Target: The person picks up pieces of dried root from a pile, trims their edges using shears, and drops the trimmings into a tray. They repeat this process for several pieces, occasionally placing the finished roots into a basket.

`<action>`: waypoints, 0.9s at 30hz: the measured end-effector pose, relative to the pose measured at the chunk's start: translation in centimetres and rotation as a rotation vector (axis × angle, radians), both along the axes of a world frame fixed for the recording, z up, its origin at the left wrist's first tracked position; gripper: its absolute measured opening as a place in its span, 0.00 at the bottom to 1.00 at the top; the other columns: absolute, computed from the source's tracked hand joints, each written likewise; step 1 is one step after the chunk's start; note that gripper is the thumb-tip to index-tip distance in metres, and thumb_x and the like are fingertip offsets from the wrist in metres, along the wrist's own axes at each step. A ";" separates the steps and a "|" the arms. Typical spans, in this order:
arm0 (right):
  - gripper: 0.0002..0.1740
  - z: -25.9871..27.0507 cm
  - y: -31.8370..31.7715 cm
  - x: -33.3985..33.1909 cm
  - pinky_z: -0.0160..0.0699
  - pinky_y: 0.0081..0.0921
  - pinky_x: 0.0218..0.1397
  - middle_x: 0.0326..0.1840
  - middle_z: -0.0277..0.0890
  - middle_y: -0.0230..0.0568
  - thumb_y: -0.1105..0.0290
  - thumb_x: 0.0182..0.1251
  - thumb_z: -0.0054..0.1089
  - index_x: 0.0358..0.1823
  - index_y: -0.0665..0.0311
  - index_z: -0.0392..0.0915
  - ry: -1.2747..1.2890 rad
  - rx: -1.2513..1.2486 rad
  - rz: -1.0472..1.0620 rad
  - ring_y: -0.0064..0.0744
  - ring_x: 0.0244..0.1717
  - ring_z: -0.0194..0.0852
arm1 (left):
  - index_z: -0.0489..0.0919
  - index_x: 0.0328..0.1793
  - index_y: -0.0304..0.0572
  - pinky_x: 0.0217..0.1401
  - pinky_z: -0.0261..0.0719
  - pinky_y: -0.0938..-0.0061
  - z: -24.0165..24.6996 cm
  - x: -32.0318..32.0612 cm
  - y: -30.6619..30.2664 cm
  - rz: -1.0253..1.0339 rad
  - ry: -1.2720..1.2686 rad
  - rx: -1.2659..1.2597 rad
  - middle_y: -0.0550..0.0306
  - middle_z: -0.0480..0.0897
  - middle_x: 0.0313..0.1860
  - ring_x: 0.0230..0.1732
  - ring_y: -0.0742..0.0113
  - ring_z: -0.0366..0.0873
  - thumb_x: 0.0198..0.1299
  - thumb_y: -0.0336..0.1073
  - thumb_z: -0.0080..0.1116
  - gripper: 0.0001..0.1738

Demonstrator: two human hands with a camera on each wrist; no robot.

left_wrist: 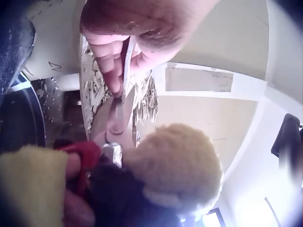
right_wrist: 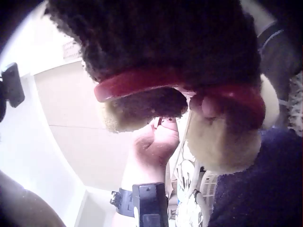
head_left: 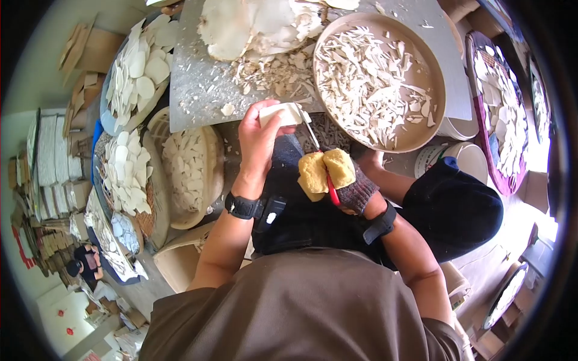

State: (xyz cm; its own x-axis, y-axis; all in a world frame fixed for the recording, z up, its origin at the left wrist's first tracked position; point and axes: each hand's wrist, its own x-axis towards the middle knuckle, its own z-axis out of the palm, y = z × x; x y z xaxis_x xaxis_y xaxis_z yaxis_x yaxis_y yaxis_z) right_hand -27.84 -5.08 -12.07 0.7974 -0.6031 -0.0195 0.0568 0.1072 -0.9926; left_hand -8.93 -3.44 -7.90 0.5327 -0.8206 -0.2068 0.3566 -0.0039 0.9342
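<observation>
My bare left hand point(head_left: 259, 141) pinches a flat white slice point(head_left: 280, 115) between thumb and fingers, just below the metal table edge. The left wrist view has this slice edge-on, thin and pale. My right hand point(head_left: 356, 188), in a dark knit glove with yellow spongy pads point(head_left: 314, 173) around the fingers, grips red-handled scissors point(head_left: 333, 190). Their metal blades point(head_left: 311, 133) point up to the slice's right end, and their tips overlap it in the head view. The right wrist view has the red handles point(right_wrist: 142, 81) wrapped by the gloved hand.
On the metal table point(head_left: 198, 99) lie large pale slabs point(head_left: 259, 27) and crumbs. A round tray point(head_left: 439, 78) of white strips overhangs its front edge. Baskets of white slices point(head_left: 186, 168) stand at left, white buckets point(head_left: 469, 157) at right. Another person point(head_left: 90, 263) is far left.
</observation>
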 end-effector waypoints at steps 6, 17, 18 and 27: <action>0.09 2.5 -0.2 -0.6 0.75 0.30 0.39 0.35 0.79 0.43 0.69 0.58 0.59 0.37 0.65 0.77 0.243 -0.195 0.098 0.37 0.38 0.78 | 0.72 0.50 0.34 0.36 0.84 0.72 0.3 1.5 1.4 -0.104 0.002 0.089 0.47 0.80 0.40 0.36 0.61 0.82 0.58 0.28 0.56 0.14; 0.12 2.2 0.1 -0.2 0.75 0.34 0.37 0.30 0.76 0.46 0.66 0.49 0.64 0.34 0.63 0.75 0.118 -0.090 0.066 0.48 0.34 0.76 | 0.73 0.54 0.35 0.61 0.67 0.66 0.8 19.5 9.7 0.274 -1.133 0.385 0.47 0.76 0.51 0.55 0.57 0.72 0.49 0.30 0.62 0.24; 0.14 2.8 0.1 0.0 0.75 0.34 0.37 0.30 0.76 0.46 0.66 0.48 0.64 0.35 0.63 0.75 0.130 -0.099 0.090 0.48 0.35 0.76 | 0.72 0.55 0.35 0.62 0.66 0.64 -0.9 18.9 8.0 0.180 -1.127 0.359 0.46 0.75 0.52 0.56 0.56 0.71 0.49 0.32 0.62 0.25; 0.20 4.6 -0.2 -1.8 0.74 0.28 0.46 0.40 0.77 0.41 0.64 0.54 0.62 0.47 0.65 0.72 0.135 -0.087 0.148 0.33 0.42 0.75 | 0.75 0.53 0.35 0.54 0.72 0.71 -0.3 2.9 -4.0 -0.317 -1.067 -0.028 0.48 0.78 0.50 0.51 0.57 0.76 0.56 0.29 0.56 0.17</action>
State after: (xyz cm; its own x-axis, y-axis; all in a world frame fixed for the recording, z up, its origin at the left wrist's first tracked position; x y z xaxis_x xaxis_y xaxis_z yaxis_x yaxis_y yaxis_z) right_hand -29.64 -5.32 -7.47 0.8712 -0.4835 -0.0850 -0.0874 0.0177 -0.9960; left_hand -6.08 -7.44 -8.24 0.1916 -0.9483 0.2532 -0.6426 0.0738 0.7627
